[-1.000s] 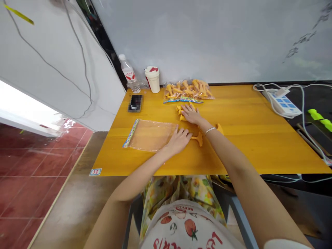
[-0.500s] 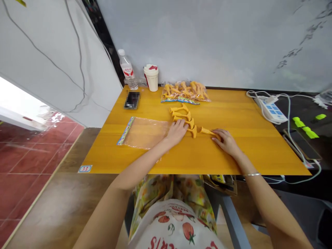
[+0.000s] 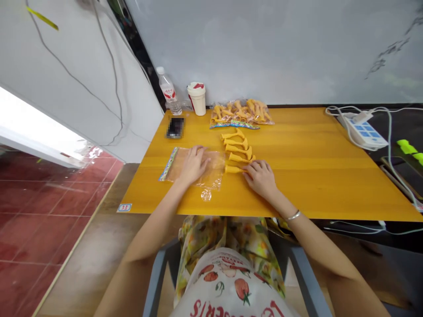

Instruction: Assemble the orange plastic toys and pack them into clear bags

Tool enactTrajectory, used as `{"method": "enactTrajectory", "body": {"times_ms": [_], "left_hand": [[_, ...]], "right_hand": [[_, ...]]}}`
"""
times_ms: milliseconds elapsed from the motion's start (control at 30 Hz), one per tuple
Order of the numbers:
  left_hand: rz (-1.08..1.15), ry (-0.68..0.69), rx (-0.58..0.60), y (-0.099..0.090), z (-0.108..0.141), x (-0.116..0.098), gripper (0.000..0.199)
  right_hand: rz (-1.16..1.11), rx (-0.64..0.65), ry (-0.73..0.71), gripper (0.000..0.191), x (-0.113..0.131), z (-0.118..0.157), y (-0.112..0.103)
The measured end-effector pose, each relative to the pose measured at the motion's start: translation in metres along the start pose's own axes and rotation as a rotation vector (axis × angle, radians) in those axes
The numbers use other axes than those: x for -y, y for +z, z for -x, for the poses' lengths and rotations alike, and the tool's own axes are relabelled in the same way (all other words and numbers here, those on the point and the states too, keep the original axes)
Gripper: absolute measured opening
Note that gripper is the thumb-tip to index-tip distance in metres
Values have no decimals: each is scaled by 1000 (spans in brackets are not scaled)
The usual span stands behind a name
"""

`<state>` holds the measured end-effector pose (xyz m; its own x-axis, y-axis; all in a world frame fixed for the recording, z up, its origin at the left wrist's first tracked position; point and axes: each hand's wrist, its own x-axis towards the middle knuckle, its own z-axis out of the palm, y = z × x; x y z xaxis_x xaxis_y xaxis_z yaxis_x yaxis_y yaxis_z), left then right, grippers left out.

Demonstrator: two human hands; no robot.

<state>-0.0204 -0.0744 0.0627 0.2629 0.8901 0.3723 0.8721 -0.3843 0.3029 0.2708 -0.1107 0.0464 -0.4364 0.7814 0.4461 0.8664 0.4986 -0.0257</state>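
Note:
Several yellow T-shaped plastic pieces [image 3: 238, 145] lie in a column on the table, handles pointing left. At the near end of that column, my right hand [image 3: 262, 178] closes over the head of the nearest yellow T-shaped piece [image 3: 233, 169], whose handle sticks out to the left. My left hand [image 3: 193, 166] rests on a flat clear zip bag [image 3: 214, 169], its fingers stretched out and holding nothing. The bag's colourful printed top edge faces left. Behind the column, filled clear bags [image 3: 243, 112] hold more yellow pieces.
A water bottle [image 3: 169, 93], a lidded white cup [image 3: 198, 99] and a pixelated dark phone-like object [image 3: 175, 127] stand or lie at the back left. On the right are a power strip [image 3: 365, 130] with white cables and bright yellow-green pieces [image 3: 410, 149]. The wooden table [image 3: 313, 176] backs onto a whiteboard.
My left hand has moved left from the yellow pieces onto the clear bag. My right hand has brought the separate yellow piece left into the near end of the column. The camera view has shifted slightly.

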Motion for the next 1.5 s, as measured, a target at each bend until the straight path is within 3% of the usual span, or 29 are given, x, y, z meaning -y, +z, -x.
{"method": "enactTrajectory", "body": {"times_ms": [233, 433, 600, 800, 1067, 1200, 1333, 1433, 1500], "left_hand": [[69, -6, 102, 0, 11, 25, 62], [-81, -67, 209, 11, 15, 34, 64], [-151, -250, 109, 24, 22, 42, 67], [-84, -308, -29, 15, 16, 40, 63], [-10, -241, -248, 6, 14, 32, 50], [75, -176, -280, 5, 14, 30, 45], [210, 23, -222, 7, 14, 13, 49], [264, 209, -73, 10, 14, -6, 61], [297, 236, 17, 12, 14, -13, 52]], "right_hand": [[89, 16, 79, 23, -10, -17, 14], [31, -34, 56, 29, -1, -8, 9], [-74, -173, 136, 36, -12, 15, 5], [-168, -218, 136, 36, -16, 13, 5], [-43, 11, 35, 31, -5, -19, 11], [-13, 23, -16, 26, -1, -24, 15], [-38, -45, -52, 29, 11, -35, 8], [-73, -63, -122, 30, 20, -46, 5], [-115, -57, -171, 31, 22, -51, 6]]}}
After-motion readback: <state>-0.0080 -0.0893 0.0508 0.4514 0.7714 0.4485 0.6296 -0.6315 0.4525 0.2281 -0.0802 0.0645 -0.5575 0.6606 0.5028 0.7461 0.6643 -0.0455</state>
